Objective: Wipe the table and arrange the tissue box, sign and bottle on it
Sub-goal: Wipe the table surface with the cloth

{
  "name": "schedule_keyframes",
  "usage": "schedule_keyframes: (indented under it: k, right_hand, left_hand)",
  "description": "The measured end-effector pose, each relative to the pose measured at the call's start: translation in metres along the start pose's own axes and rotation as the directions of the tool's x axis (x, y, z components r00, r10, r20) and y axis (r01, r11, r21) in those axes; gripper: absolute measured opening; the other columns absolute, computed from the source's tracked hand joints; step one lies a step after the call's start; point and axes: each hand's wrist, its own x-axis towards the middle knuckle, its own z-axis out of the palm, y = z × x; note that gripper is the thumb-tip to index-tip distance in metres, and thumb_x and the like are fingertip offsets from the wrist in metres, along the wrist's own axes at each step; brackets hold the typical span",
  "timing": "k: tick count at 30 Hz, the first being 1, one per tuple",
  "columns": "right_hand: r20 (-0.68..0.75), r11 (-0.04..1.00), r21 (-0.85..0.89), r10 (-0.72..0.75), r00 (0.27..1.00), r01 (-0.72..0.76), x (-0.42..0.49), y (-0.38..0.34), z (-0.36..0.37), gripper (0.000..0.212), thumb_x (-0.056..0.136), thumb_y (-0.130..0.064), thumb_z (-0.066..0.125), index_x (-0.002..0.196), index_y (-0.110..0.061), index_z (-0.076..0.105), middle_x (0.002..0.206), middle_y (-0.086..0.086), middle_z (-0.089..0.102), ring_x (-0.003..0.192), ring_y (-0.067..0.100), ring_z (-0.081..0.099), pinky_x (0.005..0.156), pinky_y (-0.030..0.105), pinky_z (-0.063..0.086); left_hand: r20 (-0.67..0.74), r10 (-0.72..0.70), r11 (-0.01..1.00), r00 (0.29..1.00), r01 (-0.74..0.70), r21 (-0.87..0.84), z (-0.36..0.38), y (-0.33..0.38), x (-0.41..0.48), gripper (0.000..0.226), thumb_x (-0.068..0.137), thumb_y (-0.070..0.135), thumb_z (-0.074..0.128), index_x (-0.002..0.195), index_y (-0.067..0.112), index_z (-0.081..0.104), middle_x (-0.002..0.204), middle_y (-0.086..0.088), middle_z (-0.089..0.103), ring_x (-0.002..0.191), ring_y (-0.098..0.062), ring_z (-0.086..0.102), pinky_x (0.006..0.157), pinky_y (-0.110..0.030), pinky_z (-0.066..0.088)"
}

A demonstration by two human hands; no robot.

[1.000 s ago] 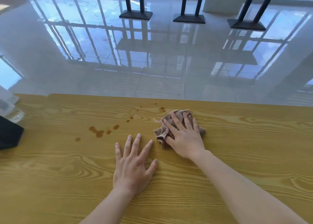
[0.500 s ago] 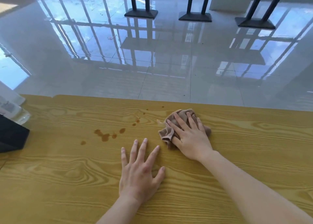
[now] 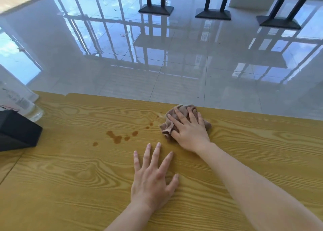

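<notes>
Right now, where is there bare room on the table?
Bare: yellow wood-grain table right of the right hand and forearm, and the near-left patch between the black angular box and the left hand. Crowded: far-left corner, box plus a clear printed item. Brown spill spots sit left of the crumpled brown cloth.

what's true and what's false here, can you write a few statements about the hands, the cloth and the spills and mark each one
1. The right hand presses a crumpled brown cloth onto the yellow wood-grain table. True.
2. The left hand holds a bottle. False: it lies flat on the table with its fingers spread and holds nothing.
3. Brown spill spots lie on the table to the left of the cloth. True.
4. The cloth sits at the table's near edge. False: it is close to the far edge.
5. A black angular box sits at the table's left end. True.
</notes>
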Motion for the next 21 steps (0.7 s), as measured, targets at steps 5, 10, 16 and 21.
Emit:
schedule_keyframes:
  k: [5,10,16,21]
  right_hand:
    - [-0.025,0.997,-0.078,0.010,1.000,-0.012,-0.043,0.058,0.003,0.059,0.091,-0.075,0.003,0.147,-0.059,-0.008,0.163,-0.016,-0.008,0.150,0.024,-0.015,0.120,0.051,-0.005]
    - [0.005,0.950,0.033,0.310,0.951,-0.310,0.003,0.023,-0.005,0.062,0.091,-0.067,0.008,0.150,-0.053,-0.004,0.162,-0.014,-0.016,0.148,0.030,-0.020,0.116,0.057,-0.013]
    - [-0.023,0.996,-0.033,0.079,0.997,-0.080,-0.061,0.022,0.011,0.055,0.089,-0.078,0.001,0.141,-0.066,-0.012,0.162,-0.019,-0.013,0.149,0.021,-0.019,0.119,0.052,-0.009]
    - [0.063,0.905,0.059,0.418,0.906,-0.421,-0.033,0.000,-0.002,0.061,0.090,-0.071,0.008,0.148,-0.058,-0.004,0.162,-0.012,-0.019,0.148,0.030,-0.022,0.116,0.058,-0.011]
  left_hand:
    - [-0.001,0.006,1.000,1.000,-0.006,-0.006,0.002,-0.001,0.002,0.068,0.086,0.072,0.035,0.148,0.043,0.030,0.163,-0.002,0.020,0.152,-0.028,0.002,0.116,-0.066,0.007]
    - [0.000,0.009,1.000,1.000,-0.009,-0.010,0.004,-0.001,0.000,0.068,0.087,0.072,0.035,0.148,0.042,0.030,0.163,-0.003,0.021,0.152,-0.029,0.003,0.115,-0.067,0.008]
    - [0.003,0.015,0.999,1.000,-0.015,-0.049,-0.004,-0.003,-0.002,0.067,0.088,0.070,0.031,0.148,0.041,0.029,0.164,0.000,0.015,0.152,-0.023,-0.006,0.118,-0.061,-0.001]
    - [-0.122,-0.091,0.996,0.988,0.088,-0.027,-0.027,-0.080,-0.022,0.061,0.090,0.064,0.033,0.146,0.039,0.033,0.159,0.000,0.027,0.150,-0.024,0.014,0.117,-0.064,0.011]
